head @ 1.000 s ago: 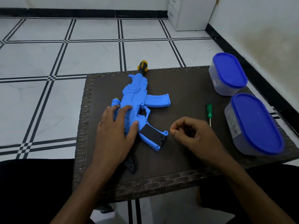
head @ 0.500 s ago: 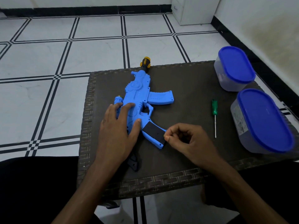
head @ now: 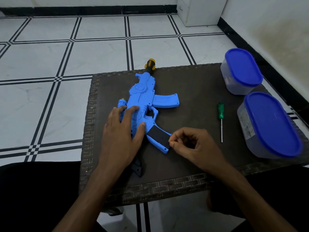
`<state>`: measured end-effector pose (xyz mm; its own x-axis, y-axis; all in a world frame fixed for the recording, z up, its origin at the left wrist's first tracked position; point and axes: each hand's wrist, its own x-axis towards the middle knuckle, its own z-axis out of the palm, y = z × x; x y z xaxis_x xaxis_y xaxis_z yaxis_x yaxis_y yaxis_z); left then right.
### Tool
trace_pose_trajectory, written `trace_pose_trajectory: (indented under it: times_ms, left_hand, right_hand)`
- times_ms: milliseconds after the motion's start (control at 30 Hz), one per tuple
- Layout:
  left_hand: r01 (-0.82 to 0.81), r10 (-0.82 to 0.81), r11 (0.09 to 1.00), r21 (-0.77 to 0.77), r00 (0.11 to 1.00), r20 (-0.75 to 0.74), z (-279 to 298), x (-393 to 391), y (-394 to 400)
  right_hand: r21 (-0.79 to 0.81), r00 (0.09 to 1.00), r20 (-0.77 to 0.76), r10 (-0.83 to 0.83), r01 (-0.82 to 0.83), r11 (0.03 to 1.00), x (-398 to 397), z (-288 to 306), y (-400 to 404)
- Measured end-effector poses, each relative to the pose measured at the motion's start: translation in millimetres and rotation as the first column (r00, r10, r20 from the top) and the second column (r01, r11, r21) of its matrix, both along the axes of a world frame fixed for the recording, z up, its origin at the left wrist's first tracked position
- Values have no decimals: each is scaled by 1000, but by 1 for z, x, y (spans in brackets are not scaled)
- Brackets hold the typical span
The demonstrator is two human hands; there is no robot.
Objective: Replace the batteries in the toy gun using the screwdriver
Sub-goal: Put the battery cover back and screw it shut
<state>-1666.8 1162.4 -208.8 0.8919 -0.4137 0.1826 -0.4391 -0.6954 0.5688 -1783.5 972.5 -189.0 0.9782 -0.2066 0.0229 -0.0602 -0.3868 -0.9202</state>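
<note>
Right hand (head: 192,144) nearer grip; stock hidden

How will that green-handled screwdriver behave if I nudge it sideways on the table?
The screwdriver lies flat and untouched right of the right hand. Its round-looking handle and thin shaft suggest it may roll under a sideways push. It looks small and probably light, stiff rather than floppy. The table surface seems textured, likely damping a slide.

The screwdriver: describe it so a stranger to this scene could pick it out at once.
Start at the dark woven table and look to its right side, between the blue toy gun and the two blue-lidded containers. The screwdriver lies there untouched, tip toward the person. It is the only slim tool, with a translucent green handle and a thin metal shaft.
</note>
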Motion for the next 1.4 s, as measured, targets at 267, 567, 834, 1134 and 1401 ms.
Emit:
trace_pose_trajectory:
  times_ms: [267,567,834,1134,1401]
  left_hand:
    - [7,-7,1000,7,1000,-6,0,0,0]
    - [5,-5,1000,11,1000,-14,1,0,0]
    - [4,-4,1000,0,1000,1,2,1,0]
    - [0,0,1000,2,1000,3,3,-1,3]
    - [1,-1,1000,7,1000,-6,3,-1,-1]
  right_hand:
    - [-1,1000,-2,12,-12,1000,1,-3,-1]
    - [-445,952,168,-255,304,842,7,29,-33]
    - [-752,791,-430,-435,-47,658,22,38,-64]
    - [-707,952,-171,-255,62,704,25,20,-46]
    - [-616,935,-217,-280,92,783,29,12,-50]
